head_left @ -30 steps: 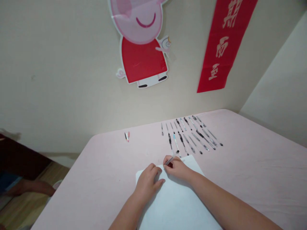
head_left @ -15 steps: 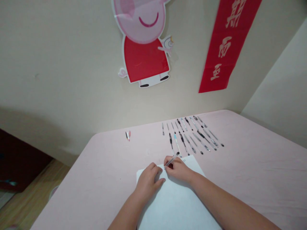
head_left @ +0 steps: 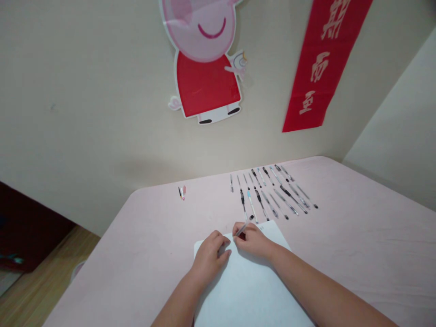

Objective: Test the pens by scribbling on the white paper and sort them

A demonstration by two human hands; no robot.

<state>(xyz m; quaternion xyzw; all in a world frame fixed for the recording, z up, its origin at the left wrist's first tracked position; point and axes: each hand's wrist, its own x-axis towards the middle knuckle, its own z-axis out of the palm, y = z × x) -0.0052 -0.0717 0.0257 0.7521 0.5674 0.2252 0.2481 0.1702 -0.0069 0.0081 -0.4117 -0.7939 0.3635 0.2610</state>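
Observation:
A clear pen with a black end (head_left: 251, 218) is pinched in my right hand (head_left: 252, 238), its tip near the upper part of a white sheet of paper (head_left: 254, 286). Small dark marks show at the sheet's top right edge. My left hand (head_left: 211, 256) rests on the upper left of the paper, fingers bent and thumb apart from them, holding nothing. The two hands lie close together without touching. Where the pen tip meets the paper is too small to make out.
Several pens (head_left: 260, 204) lie in two rows beyond the paper, towards the wall. A few small items (head_left: 182, 193) sit at the far left of the pink-covered table (head_left: 143, 254). A pig cutout (head_left: 207, 86) and a red banner (head_left: 316, 81) hang on the wall.
My left thumb has drawn in slightly towards its fingers. The upper end of the pen has tipped a little left and down. Otherwise the hands keep their places.

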